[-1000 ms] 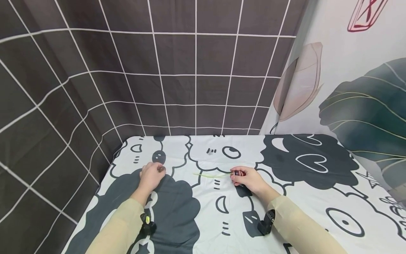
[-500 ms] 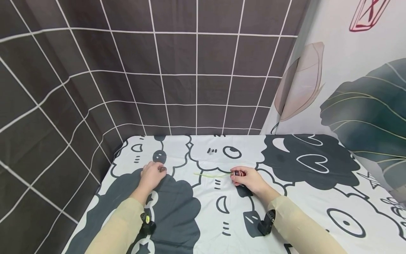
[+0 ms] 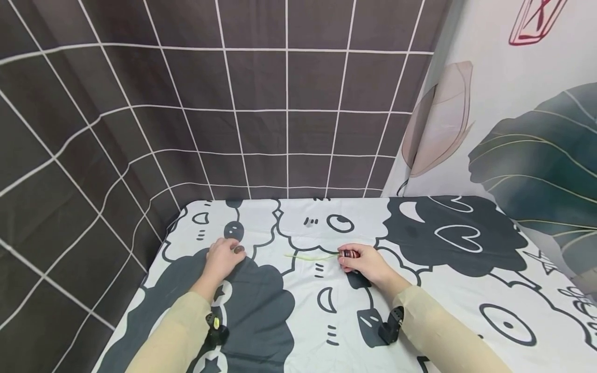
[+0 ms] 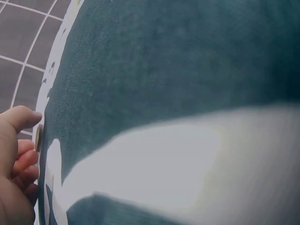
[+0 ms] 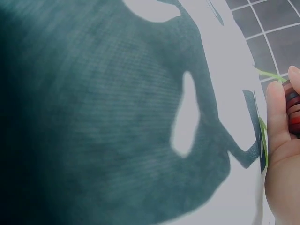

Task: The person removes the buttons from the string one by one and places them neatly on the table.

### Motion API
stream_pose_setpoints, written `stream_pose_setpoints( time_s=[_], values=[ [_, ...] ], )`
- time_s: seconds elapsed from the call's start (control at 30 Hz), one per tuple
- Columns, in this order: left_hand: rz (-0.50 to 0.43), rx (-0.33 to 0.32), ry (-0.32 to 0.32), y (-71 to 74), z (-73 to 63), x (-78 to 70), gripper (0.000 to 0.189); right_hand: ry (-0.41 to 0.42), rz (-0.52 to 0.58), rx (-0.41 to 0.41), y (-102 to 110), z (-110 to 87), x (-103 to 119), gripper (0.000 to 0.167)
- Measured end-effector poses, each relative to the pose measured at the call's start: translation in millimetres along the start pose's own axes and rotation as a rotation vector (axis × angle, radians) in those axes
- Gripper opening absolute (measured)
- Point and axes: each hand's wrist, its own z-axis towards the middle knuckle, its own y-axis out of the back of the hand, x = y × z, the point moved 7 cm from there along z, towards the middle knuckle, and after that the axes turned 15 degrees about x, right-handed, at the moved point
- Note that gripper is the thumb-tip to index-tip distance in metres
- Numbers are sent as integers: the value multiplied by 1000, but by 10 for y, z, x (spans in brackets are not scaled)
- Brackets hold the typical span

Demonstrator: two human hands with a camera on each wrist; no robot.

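In the head view my left hand [image 3: 223, 260] is low over the patterned cloth at left of centre. Its fingertips pinch a small round brown disc [image 3: 238, 249], which the left wrist view shows edge-on as a thin brown disc [image 4: 39, 137]. My right hand [image 3: 368, 263] grips a short stack of red, dark and pale discs [image 3: 349, 254]. A thin light-green cord [image 3: 310, 258] runs left from that stack across the cloth. In the right wrist view the stack [image 5: 294, 115] is partly cut off by the frame edge, and more green cord [image 5: 263, 136] shows beside the hand.
A white and dark-grey cartoon cloth [image 3: 308, 305] covers the table. Behind and to the left hangs a dark grid curtain [image 3: 261, 129]. At the right is a pale curtain [image 3: 508, 119] with leaf prints. Each wrist carries a black camera [image 3: 392, 326].
The brown disc in my left fingers appears to turn slightly. Both hands otherwise stay in place, and the stack and cord look the same.
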Motion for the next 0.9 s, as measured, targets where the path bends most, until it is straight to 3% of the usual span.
stream_pose_setpoints(
  time_s=[0.17,0.33,0.53,0.77,0.9],
  values=[
    [-73,-29,-75,31,-25,-89,49,4,1,-1,18,2,-13,39],
    [-143,-10,-142,40,-45,-221,57,0,-10,-8,37,4,-4,39],
    [-166,56,-159,-11,-33,-269,64,0,6,7,24,2,24,41],
    [-161,40,-157,-17,-30,-232,62,11,13,15,-26,-102,254,38],
    [-169,65,-157,-46,-36,-234,61,14,36,27,-58,-140,332,38]
  ],
)
